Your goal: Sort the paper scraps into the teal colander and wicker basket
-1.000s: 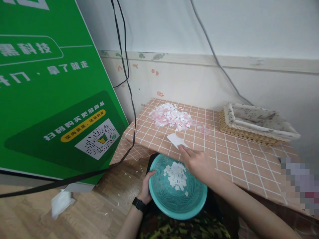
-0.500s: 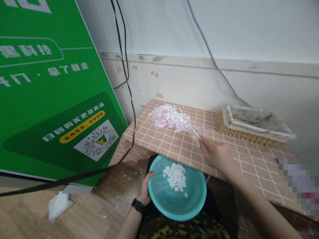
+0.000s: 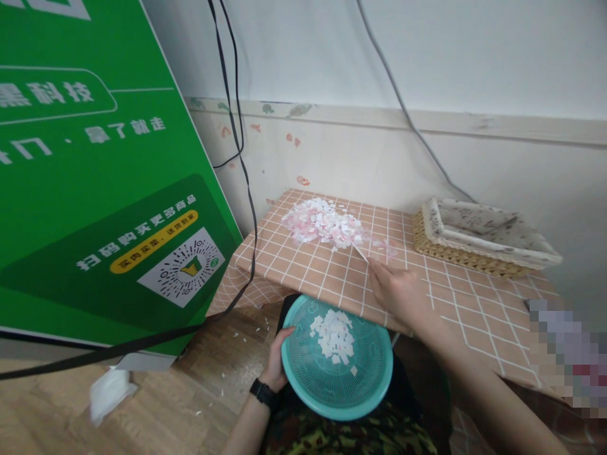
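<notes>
We face a pale wall (image 3: 341, 155), with a green panel (image 3: 142, 158) on our left and a table (image 3: 308, 268) under a brown checked cloth before us. The wooden floor (image 3: 161, 404) shows at lower left, a few white scraps lying on it. A wicker basket (image 3: 467, 256) with a patterned lining stands toward the table's right, near the wall. Our turquoise basin (image 3: 303, 379) sits over our camouflage clothing, just beside the table's near edge.

Our two hands are well apart. The right hand (image 3: 398, 291) reaches over the table, its fingers brought together in a pinch on a thin white card. The left hand (image 3: 275, 361) is clamped on the basin's left side, thumb at the rim; its other fingers are mostly hidden, so we cannot tell how far they curl.

On the table, toward the back left, lies a heap (image 3: 325, 224) of white and pink bits. A smaller pile (image 3: 335, 335) of white bits rests inside the basin. We wear a black watch (image 3: 263, 392) on the left wrist. The card (image 3: 359, 251), seen nearly edge-on, points from the right fingertips to the heap's near right edge; we cannot tell whether it touches.
</notes>
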Demonstrator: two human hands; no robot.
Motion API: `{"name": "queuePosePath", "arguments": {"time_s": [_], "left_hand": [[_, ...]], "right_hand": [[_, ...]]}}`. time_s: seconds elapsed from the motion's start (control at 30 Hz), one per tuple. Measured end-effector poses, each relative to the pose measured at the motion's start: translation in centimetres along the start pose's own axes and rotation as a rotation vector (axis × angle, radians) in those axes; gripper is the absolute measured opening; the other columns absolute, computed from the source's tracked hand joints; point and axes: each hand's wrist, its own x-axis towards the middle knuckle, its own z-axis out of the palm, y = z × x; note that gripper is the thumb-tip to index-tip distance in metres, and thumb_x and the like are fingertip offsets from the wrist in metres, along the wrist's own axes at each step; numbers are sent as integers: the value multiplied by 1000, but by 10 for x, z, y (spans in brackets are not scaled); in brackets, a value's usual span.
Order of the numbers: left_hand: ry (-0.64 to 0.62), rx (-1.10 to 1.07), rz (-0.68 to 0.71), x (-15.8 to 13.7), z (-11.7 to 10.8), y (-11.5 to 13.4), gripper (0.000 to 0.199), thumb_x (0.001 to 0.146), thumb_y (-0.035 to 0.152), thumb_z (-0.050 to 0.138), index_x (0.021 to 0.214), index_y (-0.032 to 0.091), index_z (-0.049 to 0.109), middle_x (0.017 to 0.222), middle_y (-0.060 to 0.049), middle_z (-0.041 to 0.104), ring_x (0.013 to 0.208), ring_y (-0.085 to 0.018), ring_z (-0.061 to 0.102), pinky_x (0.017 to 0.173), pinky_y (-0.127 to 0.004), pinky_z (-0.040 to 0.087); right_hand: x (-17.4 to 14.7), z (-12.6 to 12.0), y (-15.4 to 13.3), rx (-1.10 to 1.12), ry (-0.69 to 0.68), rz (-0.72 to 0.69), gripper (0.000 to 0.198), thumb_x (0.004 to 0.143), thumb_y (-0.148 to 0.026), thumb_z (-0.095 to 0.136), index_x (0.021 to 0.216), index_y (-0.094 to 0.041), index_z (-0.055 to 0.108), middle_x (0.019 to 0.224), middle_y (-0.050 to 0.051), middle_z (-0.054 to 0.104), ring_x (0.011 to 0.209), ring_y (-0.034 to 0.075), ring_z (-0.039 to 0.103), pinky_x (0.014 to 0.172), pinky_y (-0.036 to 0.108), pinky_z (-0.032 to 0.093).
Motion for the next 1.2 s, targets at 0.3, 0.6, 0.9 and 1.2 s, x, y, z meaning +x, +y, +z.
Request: {"name": "queuePosePath", "arguments": {"time_s": [0.3,0.6,0.9,1.2], "left_hand": [[5,-8,29,1,-1,-1,17,74,28,63,79,12,68,73,-8,73,71,-24,68,76,-38,52],[-5,1,26,2,-3,0,19,74,28,64,81,12,68,74,-7,73,73,-23,68,76,-36,52],[1,-7,42,2,-2,0,17,72,28,65,78,12,68,72,-7,73,70,-23,68,74,-36,53],[-18,-25,23,2,-4,0,19,73,29,64,79,12,69,72,-7,73,73,-23,68,73,-35,52]], "right_hand": [[10,-10,25,62,113,183,33,87,-30,42,104,-18,66,63,5,67,49,15,57,49,25,27],[15,-5,24,130,112,182,31,87,-31,42,102,-19,67,67,5,68,54,16,59,50,24,31],[17,-9,24,244,131,204,31,86,-31,44,100,-18,69,62,4,66,51,16,58,50,24,34],[28,-11,17,426,48,209,30,84,-33,48,101,-21,70,59,2,64,51,15,57,51,25,37]]}}
